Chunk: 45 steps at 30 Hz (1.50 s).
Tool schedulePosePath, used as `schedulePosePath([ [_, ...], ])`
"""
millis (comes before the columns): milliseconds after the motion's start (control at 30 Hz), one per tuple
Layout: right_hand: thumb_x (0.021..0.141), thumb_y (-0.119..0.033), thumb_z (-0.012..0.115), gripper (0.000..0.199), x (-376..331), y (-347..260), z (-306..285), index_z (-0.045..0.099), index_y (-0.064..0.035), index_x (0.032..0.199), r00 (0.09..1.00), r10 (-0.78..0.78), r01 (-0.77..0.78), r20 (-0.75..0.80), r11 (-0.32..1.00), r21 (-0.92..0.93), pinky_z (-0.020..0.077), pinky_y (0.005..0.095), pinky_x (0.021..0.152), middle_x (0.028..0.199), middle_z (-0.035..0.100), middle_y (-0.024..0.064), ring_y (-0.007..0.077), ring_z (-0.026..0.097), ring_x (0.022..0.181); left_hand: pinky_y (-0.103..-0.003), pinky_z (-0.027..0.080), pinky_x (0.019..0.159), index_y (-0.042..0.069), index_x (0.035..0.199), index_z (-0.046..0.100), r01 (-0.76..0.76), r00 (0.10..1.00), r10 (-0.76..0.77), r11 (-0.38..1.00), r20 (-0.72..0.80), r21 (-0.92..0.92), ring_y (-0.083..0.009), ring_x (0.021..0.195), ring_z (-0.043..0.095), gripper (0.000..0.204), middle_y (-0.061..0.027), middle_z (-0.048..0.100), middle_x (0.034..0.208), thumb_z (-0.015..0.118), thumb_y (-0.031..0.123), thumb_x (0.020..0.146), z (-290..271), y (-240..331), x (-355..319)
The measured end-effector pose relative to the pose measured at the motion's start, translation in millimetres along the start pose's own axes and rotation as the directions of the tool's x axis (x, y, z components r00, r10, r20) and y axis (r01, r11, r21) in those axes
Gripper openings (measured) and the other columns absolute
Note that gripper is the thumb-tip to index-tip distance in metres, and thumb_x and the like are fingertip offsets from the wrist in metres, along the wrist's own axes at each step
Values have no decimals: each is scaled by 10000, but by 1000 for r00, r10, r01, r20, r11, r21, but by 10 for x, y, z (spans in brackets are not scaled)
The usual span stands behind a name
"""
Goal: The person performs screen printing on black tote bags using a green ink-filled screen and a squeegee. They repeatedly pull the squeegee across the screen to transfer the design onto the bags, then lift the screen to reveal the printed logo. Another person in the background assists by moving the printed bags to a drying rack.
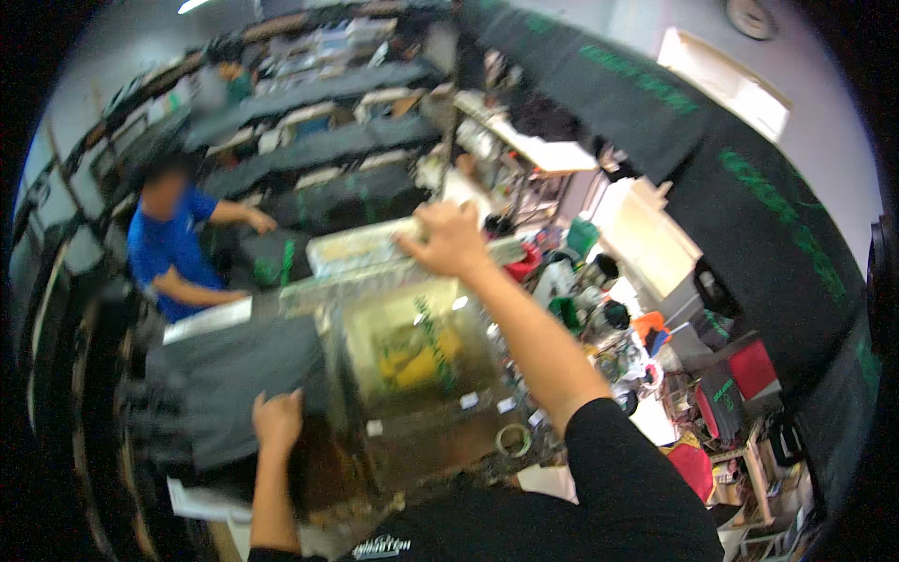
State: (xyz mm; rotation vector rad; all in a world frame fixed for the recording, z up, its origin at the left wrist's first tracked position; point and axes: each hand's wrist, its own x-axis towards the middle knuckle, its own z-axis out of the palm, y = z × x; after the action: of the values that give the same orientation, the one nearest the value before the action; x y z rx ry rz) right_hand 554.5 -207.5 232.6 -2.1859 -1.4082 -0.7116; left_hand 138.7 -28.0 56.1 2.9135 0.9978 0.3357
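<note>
A long dark work table [234,370] fills the left of the frame, draped in grey-black fabric [229,375] that hangs soft and creased over its near edge; rows of similar dark benches [318,140] run back behind it, leaving only narrow aisles, and the right side is crowded with shelves and small clutter — little free room there. At the centre stands a screen-printing frame [403,272], a pale rectangular frame raised at the far end over a glossy, translucent platen [421,361] stained yellow and brown, with a roll of tape [512,438] lying on its lower right corner. The right hand [449,239], arm stretched out in a black sleeve, lies over the frame's far top edge, fingers curled down on it; the left hand [278,420], forearm bare, rests knuckles-up on the fabric beside the platen's left edge — whether it pinches the cloth cannot be told. A person in a blue shirt [164,248] works at the next bench.
</note>
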Motion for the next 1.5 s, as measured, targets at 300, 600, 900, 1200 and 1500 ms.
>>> schedulePosePath([
  [300,968,-629,619,551,165,-111,-132,726,-89,939,990,-97,90,-100,993,-70,365,488,837,912,719,142,329,662,958,-672,218,1228,131,1489,591,-152,971,181,972,157,-179,-360,1472,442,677,-188,522,1553,465,631,1051,1744,2027,20],
  [600,907,-687,641,612,161,24,-15,751,-86,879,984,-74,73,-160,997,-15,392,562,892,874,713,142,332,667,919,-805,-7,1200,190,1666,399,-298,891,353,929,285,-220,-536,1607,111,1136,-166,210,1773,515,937,817,1723,2021,-315],
  [900,923,-711,608,653,268,88,18,762,-78,887,982,-103,102,-161,995,-18,412,601,935,884,730,162,342,690,937,-801,-52,1196,197,1643,445,-363,874,440,874,206,-324,-522,1617,53,1154,-147,183,1783,523,961,782,1961,2466,-59],
  [1200,942,-737,562,705,217,38,-26,763,-63,992,993,-83,82,-84,997,-14,383,614,973,970,739,170,359,694,1000,-798,-9,1206,182,1637,447,-377,890,435,870,136,-319,-518,1613,89,1144,-160,176,1778,520,954,796,1964,2534,-321],
  [1500,964,-679,590,611,31,-98,-119,722,-85,1020,997,-79,78,-15,995,-66,378,529,935,974,718,146,333,657,1042,-563,337,1258,117,1684,290,156,967,144,310,209,-938,-447,1507,433,1138,-265,453,1622,709,774,854,683,2052,167],
])
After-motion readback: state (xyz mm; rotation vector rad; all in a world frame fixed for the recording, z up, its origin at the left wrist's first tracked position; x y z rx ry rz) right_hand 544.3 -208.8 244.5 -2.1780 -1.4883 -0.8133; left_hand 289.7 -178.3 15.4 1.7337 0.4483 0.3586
